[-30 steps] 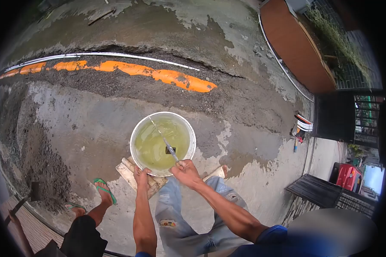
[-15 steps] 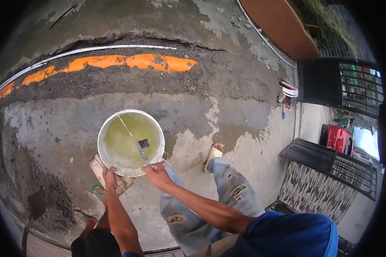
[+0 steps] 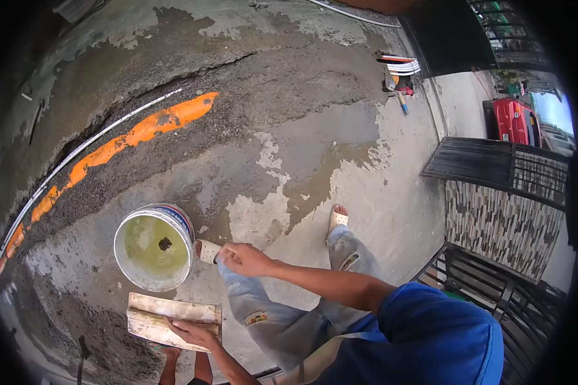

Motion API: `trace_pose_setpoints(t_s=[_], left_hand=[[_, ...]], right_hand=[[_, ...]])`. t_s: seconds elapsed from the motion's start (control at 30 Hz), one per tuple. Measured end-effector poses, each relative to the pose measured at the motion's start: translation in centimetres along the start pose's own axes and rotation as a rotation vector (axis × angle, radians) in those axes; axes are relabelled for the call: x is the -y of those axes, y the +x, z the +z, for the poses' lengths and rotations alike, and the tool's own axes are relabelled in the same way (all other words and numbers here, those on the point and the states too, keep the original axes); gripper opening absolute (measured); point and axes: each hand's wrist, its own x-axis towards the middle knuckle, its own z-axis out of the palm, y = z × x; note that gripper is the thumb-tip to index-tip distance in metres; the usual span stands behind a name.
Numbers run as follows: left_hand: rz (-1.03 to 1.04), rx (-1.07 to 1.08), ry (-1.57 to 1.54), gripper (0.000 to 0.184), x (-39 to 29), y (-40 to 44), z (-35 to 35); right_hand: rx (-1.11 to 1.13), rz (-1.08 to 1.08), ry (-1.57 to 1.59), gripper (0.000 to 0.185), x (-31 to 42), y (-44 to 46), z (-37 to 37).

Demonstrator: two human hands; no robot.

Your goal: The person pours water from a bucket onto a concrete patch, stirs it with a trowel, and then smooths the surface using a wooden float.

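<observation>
My left hand (image 3: pixel 196 335) is at the right side of an off-white, mortar-stained plastering float (image 3: pixel 173 308), fingers on the raised handle along its middle. Part of the grip is hidden. My right hand (image 3: pixel 245 260) hovers over my left knee, its fingers curled with nothing visible in them. A white bucket (image 3: pixel 185 228) of cloudy yellow-green water stands on the ground beyond the float, touched by neither hand. A dark lump (image 3: pixel 165 244) shows in the water.
An orange pipe (image 3: pixel 148 125) and a thin white pipe (image 3: pixel 109 128) lie along a rubble-filled trench. Another person's feet (image 3: pixel 168 350) are just beyond the float. White pipe ends (image 3: pixel 401 66) and a brush-like tool (image 3: pixel 402 104) lie near the black gate (image 3: pixel 469 160).
Both hands have let go of the bucket, which now stands lower and to the left. My left hand has moved to the float; my right hand is drawn back. The view has turned.
</observation>
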Motion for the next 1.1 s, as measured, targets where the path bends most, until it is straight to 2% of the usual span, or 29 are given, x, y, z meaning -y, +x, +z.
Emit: trace_pose_setpoints(t_s=[0.03,0.1,0.13,0.17,0.2,0.27,0.33,0.4,0.43,0.47,0.53,0.57,0.6,0.67,0.73,0.8,0.83,0.9,1.03,1.1], left_hand=[[0.047,-0.03,0.037,0.073,-4.8,-3.7,0.9],[-0.006,0.09,-0.202,0.082,-10.2,-11.1,3.5],[0.03,0.107,-0.245,0.085,-12.5,-15.0,5.9],[-0.041,0.199,-0.409,0.087,-15.7,-19.5,8.2],[-0.029,0.293,-0.38,0.091,-17.5,-24.0,10.4],[0.181,0.338,-0.149,0.085,-21.3,-32.7,15.4],[0.199,0.7,-0.401,0.07,-25.3,-40.6,19.2],[0.564,0.819,-0.184,0.057,-26.3,-45.9,20.8],[0.588,1.004,0.013,0.048,-26.2,-47.2,20.8],[0.61,1.182,0.211,0.041,-25.9,-47.8,21.0],[0.593,1.663,0.618,0.036,-21.1,-48.4,19.3],[0.711,1.963,0.982,0.041,-17.9,-48.6,18.2],[0.72,2.164,1.319,0.041,-15.7,-47.9,16.5],[0.547,2.157,1.569,0.04,-14.8,-46.1,13.5],[0.409,2.067,1.57,0.04,-16.3,-45.2,12.0],[0.336,2.04,1.509,0.04,-18.3,-44.8,12.1],[0.292,2.028,1.471,0.039,-19.2,-44.0,12.6],[0.245,2.014,1.406,0.039,-21.0,-43.0,14.0],[0.195,2.053,1.248,0.038,-24.5,-42.0,19.4],[0.182,2.108,1.16,0.038,-26.1,-42.0,22.6]], right_hand=[[0.127,-0.12,0.099,0.033,-0.4,-2.9,-0.4],[0.228,-0.163,0.208,0.035,-0.2,-8.5,-2.3],[0.207,-0.193,0.225,0.035,-0.9,-10.5,-4.6],[0.11,-0.176,0.243,0.037,-1.5,-12.8,-6.6],[0.015,-0.147,0.27,0.04,-2.2,-15.3,-8.5],[-0.093,0.138,0.232,0.045,-3.5,-18.9,-17.7],[-0.343,0.25,0.268,0.044,-8.4,-21.9,-26.2],[-0.622,0.323,0.238,0.042,-15.4,-24.5,-33.8],[-0.681,0.401,0.014,0.042,-16.6,-26.6,-38.6],[-0.875,0.44,0.144,0.042,-19.3,-28.1,-41.7],[-1.044,0.5,0.092,0.044,-23.5,-31.2,-47.9],[-1.142,0.485,0.166,0.044,-24.9,-33.1,-50.5],[-1.24,0.467,0.235,0.044,-26.1,-34.8,-52.8],[-1.362,0.4,0.208,0.045,-28.5,-38.5,-55.9],[-1.353,0.337,0.066,0.046,-32.2,-42.2,-58.1],[-1.291,0.395,0.184,0.044,-29.1,-44.7,-60.0],[-1.278,0.392,0.166,0.044,-27.0,-44.7,-60.8],[-1.351,0.643,0.233,0.041,-24.3,-44.3,-62.4],[-1.334,0.568,0.24,0.027,-26.9,-40.1,-66.6],[-1.257,0.566,0.376,0.015,-29.7,-36.8,-68.9]])
